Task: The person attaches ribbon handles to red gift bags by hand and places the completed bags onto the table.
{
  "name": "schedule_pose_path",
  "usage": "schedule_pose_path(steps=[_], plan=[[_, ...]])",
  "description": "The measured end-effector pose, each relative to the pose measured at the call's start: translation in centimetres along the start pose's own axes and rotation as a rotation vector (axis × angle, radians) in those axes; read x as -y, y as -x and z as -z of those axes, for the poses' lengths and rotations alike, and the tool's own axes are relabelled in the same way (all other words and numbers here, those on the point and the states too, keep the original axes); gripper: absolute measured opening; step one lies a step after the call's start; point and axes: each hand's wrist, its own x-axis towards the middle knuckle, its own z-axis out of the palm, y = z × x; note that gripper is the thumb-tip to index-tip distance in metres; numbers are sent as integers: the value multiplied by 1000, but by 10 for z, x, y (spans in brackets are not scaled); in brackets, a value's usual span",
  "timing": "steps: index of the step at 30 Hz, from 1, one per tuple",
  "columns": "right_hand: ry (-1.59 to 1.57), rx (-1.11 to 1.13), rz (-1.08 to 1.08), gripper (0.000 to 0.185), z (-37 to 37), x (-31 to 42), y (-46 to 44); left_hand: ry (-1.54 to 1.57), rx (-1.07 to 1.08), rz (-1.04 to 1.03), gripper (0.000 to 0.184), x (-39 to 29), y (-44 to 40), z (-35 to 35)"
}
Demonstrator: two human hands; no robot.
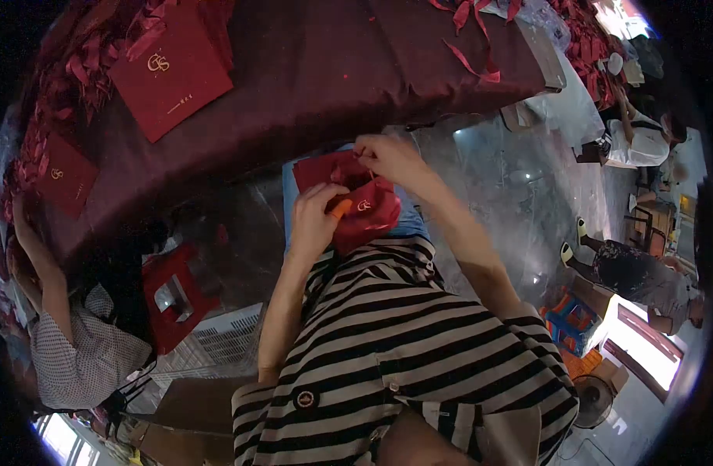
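A red gift bag [378, 211] with a gold logo rests on my lap, its mouth spread and its side bent. My left hand [313, 217] is closed on the bag's near left edge; something orange [341, 208] shows at one of its fingers. At the bag's far right side, my right hand [391, 161] pinches a bit of red ribbon [364, 153], mostly covered by the fingertips. Behind my left hand, a flat red panel [310, 172] lies against the bag; I cannot tell whether it is part of it.
A table under a dark red cloth [310, 70] curves ahead, bearing stacked red bags [170, 78] and loose ribbons [481, 62]. At left, a co-worker's arm [45, 264] reaches to the table. A red stool [170, 295] and a white crate [216, 342] stand low left. Other people sit at right.
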Motion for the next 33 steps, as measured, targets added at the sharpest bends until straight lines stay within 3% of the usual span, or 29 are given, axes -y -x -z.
schedule_pose_path(steps=[2, 3, 6, 7, 9, 12, 15, 17, 19, 22, 23, 25, 26, 28, 30, 31, 33], plan=[[-466, 87, 76, 26, 15, 6, 4, 11, -11, -13, 19, 3, 0, -3], [-470, 85, 71, 26, 16, 7, 8, 0, -14, -28, 17, 4, 0, -5], [-343, 301, 344, 22, 15, 9, 10, -40, -3, -86, 16, 2, 0, -7], [-344, 295, 341, 22, 17, 8, 8, -71, 8, -122, 16, 1, 1, -7], [-364, 502, 272, 22, 24, 7, 6, -81, -34, -186, 16, -2, 5, -10], [-412, 467, 362, 23, 15, -2, 2, -107, -80, -305, 17, -3, 10, -11], [-335, 628, 266, 25, 29, 2, 4, -127, -68, -367, 21, -1, 14, -14], [-340, 604, 262, 23, 30, 3, 8, -131, -41, -376, 24, 1, 17, -19], [-343, 580, 261, 23, 26, -2, 13, -59, -139, -358, 39, -3, 16, -21], [-615, 440, 262, 21, 27, -12, 26, 91, -218, -197, 69, -5, 27, -8], [-619, 488, 139, 24, 37, -14, 33, 91, -216, -201, 69, -4, 30, -7], [-625, 539, 14, 27, 48, -10, 45, 146, 58, 62, 69, -3, 36, -7], [-643, 535, 2, 26, 48, -8, 51, 146, 61, 63, 69, 2, 35, -10], [-664, 523, -17, 26, 50, -1, 63, 312, 272, 191, 64, 11, 32, -15], [-502, 229, 4, 21, 55, 2, 71, 317, 291, 130, 58, 15, 29, -16], [-500, 224, 1, 21, 58, -2, 72, 324, 301, 77, 53, 15, 28, -15], [-593, -377, -100, 16, 67, -18, 70, 416, 341, 163, 49, 12, 28, -7]])
